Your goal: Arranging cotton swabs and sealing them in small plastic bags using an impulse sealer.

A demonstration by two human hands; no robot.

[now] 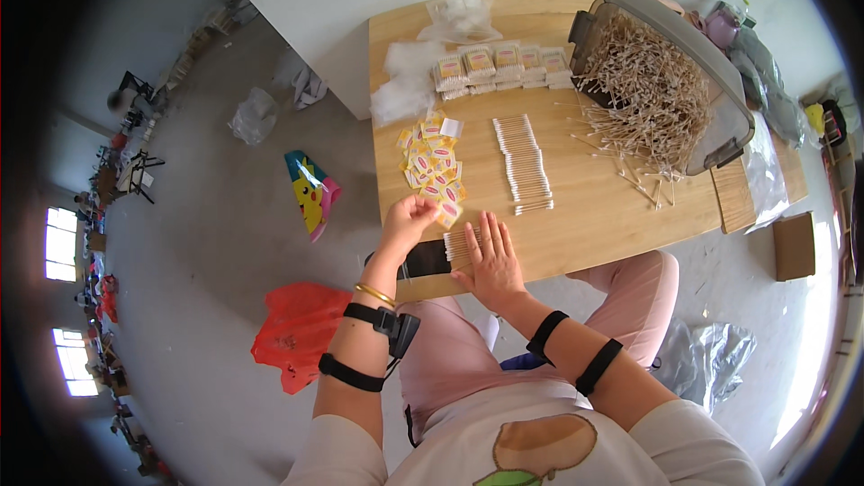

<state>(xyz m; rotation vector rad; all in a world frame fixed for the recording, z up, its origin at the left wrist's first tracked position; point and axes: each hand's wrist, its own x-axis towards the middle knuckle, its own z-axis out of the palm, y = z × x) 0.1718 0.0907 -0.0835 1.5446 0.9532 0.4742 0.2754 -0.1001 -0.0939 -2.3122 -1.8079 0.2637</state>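
My left hand [412, 219] pinches a small yellow-and-white label card [447, 213] at the near end of a loose pile of similar cards [432, 162]. My right hand [491, 261] lies flat, fingers stretched out, on a short row of cotton swabs [457, 247] near the table's front edge. Part of that row is hidden under the fingers. Beside its left end lies a flat black object [423, 259], partly covered. Farther back, a long row of cotton swabs [523, 162] is laid out side by side on the table.
A big grey bin [733, 117] tips over at the right, heaped with loose cotton swabs [643, 81], some spilled on the wooden table [594, 207]. Packed swab bundles [504, 63] and clear bags [403, 94] stand at the back. A red plastic bag [301, 333] is left of my legs.
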